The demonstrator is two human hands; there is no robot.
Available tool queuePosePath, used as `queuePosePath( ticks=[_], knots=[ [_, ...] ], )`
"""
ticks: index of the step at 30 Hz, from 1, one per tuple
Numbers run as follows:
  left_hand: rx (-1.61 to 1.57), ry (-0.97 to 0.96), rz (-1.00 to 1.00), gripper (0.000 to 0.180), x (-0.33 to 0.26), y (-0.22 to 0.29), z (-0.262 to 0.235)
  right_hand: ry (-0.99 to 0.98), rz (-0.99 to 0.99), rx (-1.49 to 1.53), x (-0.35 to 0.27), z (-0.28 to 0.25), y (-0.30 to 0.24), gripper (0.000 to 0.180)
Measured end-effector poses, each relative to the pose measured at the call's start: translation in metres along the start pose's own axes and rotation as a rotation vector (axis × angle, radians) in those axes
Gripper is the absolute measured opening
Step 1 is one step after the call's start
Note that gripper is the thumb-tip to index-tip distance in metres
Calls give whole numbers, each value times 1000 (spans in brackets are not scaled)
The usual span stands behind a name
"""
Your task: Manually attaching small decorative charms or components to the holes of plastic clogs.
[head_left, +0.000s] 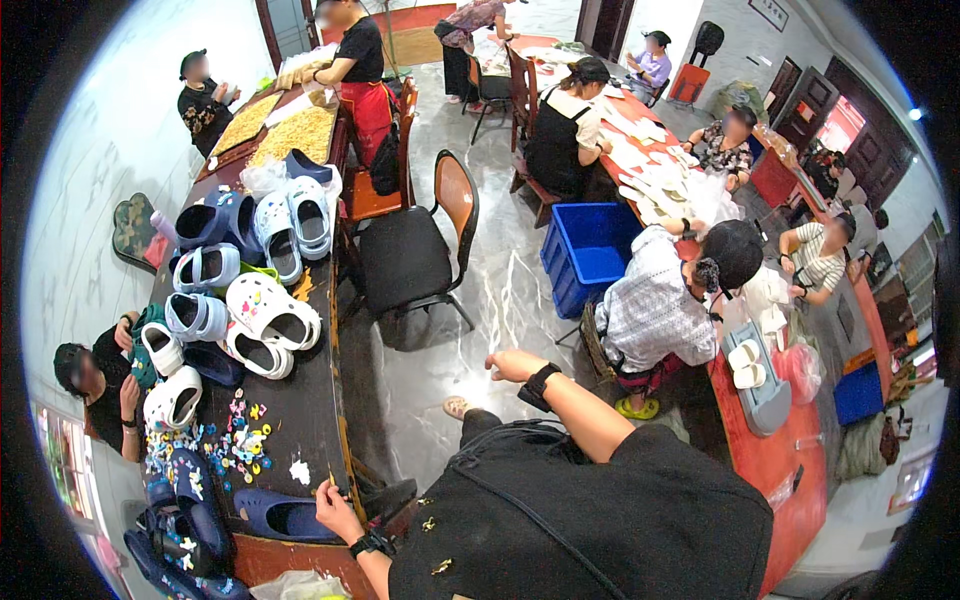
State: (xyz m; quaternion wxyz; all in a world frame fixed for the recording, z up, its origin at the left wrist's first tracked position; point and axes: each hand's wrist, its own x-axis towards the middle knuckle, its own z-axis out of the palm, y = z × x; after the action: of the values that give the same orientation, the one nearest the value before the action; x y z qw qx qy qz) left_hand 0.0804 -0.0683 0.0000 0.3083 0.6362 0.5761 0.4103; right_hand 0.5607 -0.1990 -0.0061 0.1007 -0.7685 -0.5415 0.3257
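- Head view: navy clog (260,511) lies at the worktop's (305,420) near right corner; loose charms (250,440) scatter toward the left edge.
- Left hand (341,513) just beside the clog, fingers drawn narrow; we cannot tell what they hold.
- Right hand (514,365) well off the right edge, curled, contents unclear.
- Step, we judge: handling small parts beside the clog; next move calls for a fine pinch.

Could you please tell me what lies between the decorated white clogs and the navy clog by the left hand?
The head view shows scattered small colourful pieces and one white piece lying on the dark tabletop.
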Motion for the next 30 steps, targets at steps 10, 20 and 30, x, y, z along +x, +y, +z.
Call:
queuePosePath(
  ticks=[10,20,30],
  knots=[
    [54,36,35,20,0,-3,0,-41,-47,-22,23,-5,-22,39],
    [85,22,12,21,1,0,3,-51,-180,-127,61,3,-36,36],
    [145,37,-46,19,11,11,8,-151,-362,-131,112,-18,-81,39]
  ],
)
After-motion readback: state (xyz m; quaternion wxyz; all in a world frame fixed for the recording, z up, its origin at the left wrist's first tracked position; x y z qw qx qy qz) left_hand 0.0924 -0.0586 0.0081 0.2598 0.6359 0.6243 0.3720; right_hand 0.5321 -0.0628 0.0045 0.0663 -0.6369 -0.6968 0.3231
